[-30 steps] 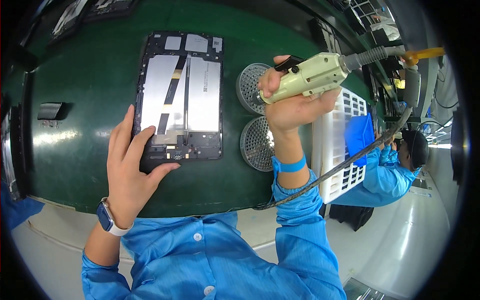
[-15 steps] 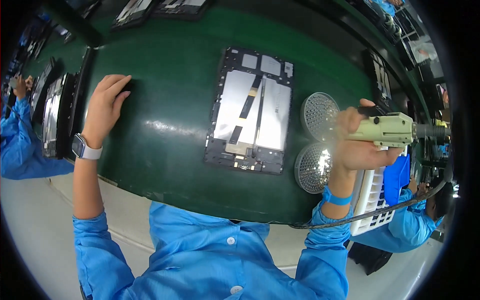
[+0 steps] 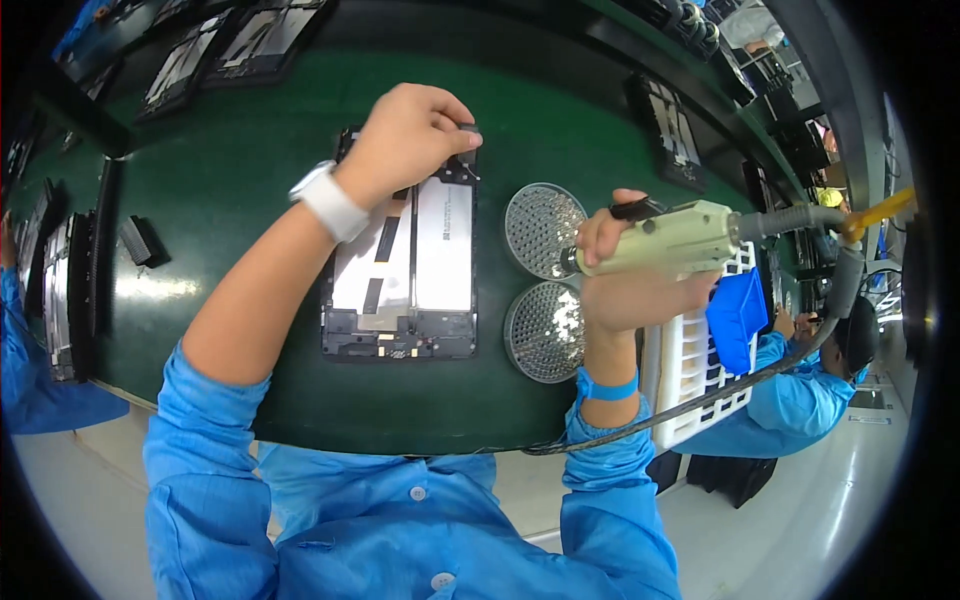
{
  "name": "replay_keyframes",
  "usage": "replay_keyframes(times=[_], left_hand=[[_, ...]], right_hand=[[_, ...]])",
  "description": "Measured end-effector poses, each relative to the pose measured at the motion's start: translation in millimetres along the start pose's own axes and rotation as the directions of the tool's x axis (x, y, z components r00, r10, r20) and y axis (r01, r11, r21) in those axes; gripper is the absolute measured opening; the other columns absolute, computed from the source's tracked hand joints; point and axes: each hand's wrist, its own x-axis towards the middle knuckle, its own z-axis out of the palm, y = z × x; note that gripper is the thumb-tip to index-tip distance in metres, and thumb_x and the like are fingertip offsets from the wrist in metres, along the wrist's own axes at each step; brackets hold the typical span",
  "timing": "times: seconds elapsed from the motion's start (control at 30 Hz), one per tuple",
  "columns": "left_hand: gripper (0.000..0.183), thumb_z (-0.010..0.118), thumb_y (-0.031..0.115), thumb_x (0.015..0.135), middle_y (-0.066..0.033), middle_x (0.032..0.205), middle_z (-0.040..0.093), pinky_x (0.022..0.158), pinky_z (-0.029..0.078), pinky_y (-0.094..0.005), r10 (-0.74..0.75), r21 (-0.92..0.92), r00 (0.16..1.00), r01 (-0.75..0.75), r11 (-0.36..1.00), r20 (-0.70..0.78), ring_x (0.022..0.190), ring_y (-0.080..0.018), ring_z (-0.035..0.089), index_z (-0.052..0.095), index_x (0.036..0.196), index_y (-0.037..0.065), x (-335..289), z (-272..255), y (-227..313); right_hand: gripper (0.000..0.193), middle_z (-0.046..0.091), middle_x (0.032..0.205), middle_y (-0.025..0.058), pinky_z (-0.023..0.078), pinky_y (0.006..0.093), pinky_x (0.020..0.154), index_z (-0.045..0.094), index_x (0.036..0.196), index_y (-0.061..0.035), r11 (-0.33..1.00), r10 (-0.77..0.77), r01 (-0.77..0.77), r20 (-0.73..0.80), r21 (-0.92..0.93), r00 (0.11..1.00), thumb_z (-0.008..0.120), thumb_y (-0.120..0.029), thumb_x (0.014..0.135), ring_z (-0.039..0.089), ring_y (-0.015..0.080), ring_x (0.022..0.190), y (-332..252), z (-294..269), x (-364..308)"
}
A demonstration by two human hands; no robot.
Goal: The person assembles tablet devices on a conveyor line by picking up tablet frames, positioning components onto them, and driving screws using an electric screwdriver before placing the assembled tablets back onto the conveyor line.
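An opened tablet [image 3: 445,245] lies on the green bench in front of me, its silver battery panels, black frame and dark ribbon cable exposed. Over its top end reaches my left hand [image 3: 405,140], which hides part of that end. Thumb and forefinger close together at the top right corner, on something dark that I cannot make out. My right hand [image 3: 630,290] is wrapped round a pale green electric screwdriver [image 3: 670,240], whose tip points left over two round dishes. The upper dish [image 3: 530,225] and the lower dish [image 3: 540,335] have dimpled bottoms holding small shiny pieces.
A small black block [image 3: 143,240] lies at the bench's left. More opened tablets rest at the far left [image 3: 265,40], back right [image 3: 665,130] and left edge [image 3: 65,300]. A white plastic basket [image 3: 680,380] with a blue tray [image 3: 735,315] stands right, where a cable [image 3: 690,425] hangs. Co-workers sit at both sides.
My left hand has moved right from the bare bench to the tablet's top end, and its fingers have closed. The screwdriver stays in my right hand near the dishes. The view has shifted.
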Motion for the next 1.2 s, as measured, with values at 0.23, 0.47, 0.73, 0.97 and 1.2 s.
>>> replay_keyframes(times=[0.23, 0.47, 0.73, 0.97, 1.2], left_hand=[[0.023, 0.080, 0.019, 0.076, -0.0127, 0.083, 0.070, 0.072, 0.053, -0.0358, 0.273, 0.488, 0.962, -0.223, 0.844, -0.031, 0.078, -0.0256, 0.067, 0.074, 0.090, 0.001, 29, 14, -29], [0.009, 0.074, 0.004, 0.078, -0.0046, 0.057, 0.060, 0.045, 0.041, -0.0289, -0.110, 0.287, 0.981, 0.061, 0.956, 0.157, 0.047, -0.0123, 0.053, 0.073, 0.083, -0.004, 34, 7, -5], [0.007, 0.073, 0.012, 0.074, -0.0101, 0.076, 0.070, 0.069, 0.053, -0.0373, 0.101, 0.304, 0.984, -0.143, 0.942, 0.148, 0.073, -0.0279, 0.067, 0.076, 0.078, 0.007, -69, 17, -10], [0.010, 0.069, 0.011, 0.075, -0.0119, 0.072, 0.070, 0.066, 0.054, -0.0370, -0.085, 0.349, 0.987, 0.034, 0.936, 0.133, 0.069, -0.0276, 0.068, 0.076, 0.080, 0.006, -73, 16, -6], [0.011, 0.068, 0.011, 0.074, -0.0121, 0.073, 0.071, 0.067, 0.054, -0.0375, -0.095, 0.328, 0.986, 0.045, 0.944, 0.138, 0.070, -0.0278, 0.068, 0.077, 0.080, 0.006, -74, 15, -9]], right_hand=[[0.105, 0.054, 0.058, 0.0129, 0.040, 0.0312, 0.048, 0.058, 0.107, 0.0106, 0.997, 0.013, -0.012, 0.019, -0.070, 1.000, 0.021, -0.085, 0.082, 0.049, 0.0209, 0.051, -11, -3, 8], [0.108, 0.055, 0.057, 0.0117, 0.040, 0.0303, 0.045, 0.059, 0.106, 0.0084, 0.989, -0.018, 0.012, -0.038, -0.148, 0.999, 0.018, -0.088, 0.080, 0.049, 0.0197, 0.048, -3, -11, 1], [0.114, 0.054, 0.060, 0.0106, 0.041, 0.0323, 0.050, 0.056, 0.110, 0.0104, 0.997, 0.057, -0.062, 0.119, 0.045, 0.991, 0.017, -0.092, 0.077, 0.048, 0.0207, 0.050, -12, 43, -4], [0.110, 0.055, 0.059, 0.0116, 0.041, 0.0333, 0.049, 0.057, 0.107, 0.0102, 0.970, 0.241, -0.244, 0.116, 0.012, 0.964, 0.018, -0.089, 0.079, 0.048, 0.0208, 0.049, 39, 61, -3], [0.107, 0.057, 0.060, 0.0130, 0.042, 0.0317, 0.048, 0.057, 0.103, 0.0096, 0.990, 0.133, -0.127, 0.122, -0.060, 0.984, 0.017, -0.087, 0.081, 0.049, 0.0210, 0.048, 51, 60, -3]])
